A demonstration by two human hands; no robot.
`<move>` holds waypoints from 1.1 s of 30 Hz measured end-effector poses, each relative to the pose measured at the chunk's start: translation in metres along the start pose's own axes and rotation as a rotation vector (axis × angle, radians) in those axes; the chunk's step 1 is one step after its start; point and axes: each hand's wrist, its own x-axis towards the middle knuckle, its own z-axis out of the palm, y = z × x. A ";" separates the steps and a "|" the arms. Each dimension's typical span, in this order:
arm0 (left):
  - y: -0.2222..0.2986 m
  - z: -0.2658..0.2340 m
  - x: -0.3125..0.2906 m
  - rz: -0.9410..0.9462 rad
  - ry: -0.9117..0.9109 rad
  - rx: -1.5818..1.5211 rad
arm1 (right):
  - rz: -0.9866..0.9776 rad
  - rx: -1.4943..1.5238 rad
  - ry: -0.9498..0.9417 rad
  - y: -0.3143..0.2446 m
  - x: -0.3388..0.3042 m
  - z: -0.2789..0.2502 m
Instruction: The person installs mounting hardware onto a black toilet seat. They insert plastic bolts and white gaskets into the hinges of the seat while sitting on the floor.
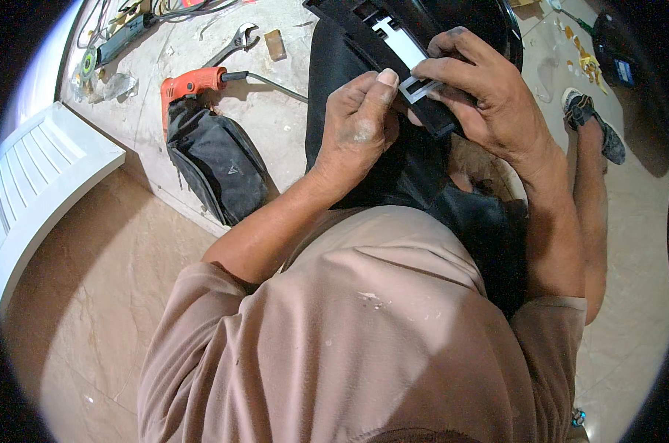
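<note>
A large black plastic panel (349,44) with a slotted black bar stands upright in front of me. My left hand (360,122) grips its near edge, thumb pressed up against a small white clip (417,88) set in the bar. My right hand (482,92) wraps over the bar from the right, its fingertips pinching the same white clip. A longer white strip (397,40) lies in the bar's slot just above the clip. The lower part of the panel is hidden behind my arms and beige shirt.
An orange power drill (194,81) rests on a black tool bag (216,159) to the left. An adjustable wrench (235,40), cables and small tools lie on the pale floor beyond. A white louvred panel (32,177) sits far left. My sandalled foot (589,118) is at right.
</note>
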 end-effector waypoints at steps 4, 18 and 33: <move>-0.002 0.002 0.000 0.015 0.047 0.007 | 0.037 0.039 -0.056 0.000 -0.001 -0.001; -0.006 0.010 -0.002 0.002 0.095 0.075 | 0.033 0.128 0.126 0.005 -0.014 0.010; -0.005 -0.004 0.005 -0.002 -0.042 0.074 | -0.002 0.071 0.004 0.010 0.002 -0.005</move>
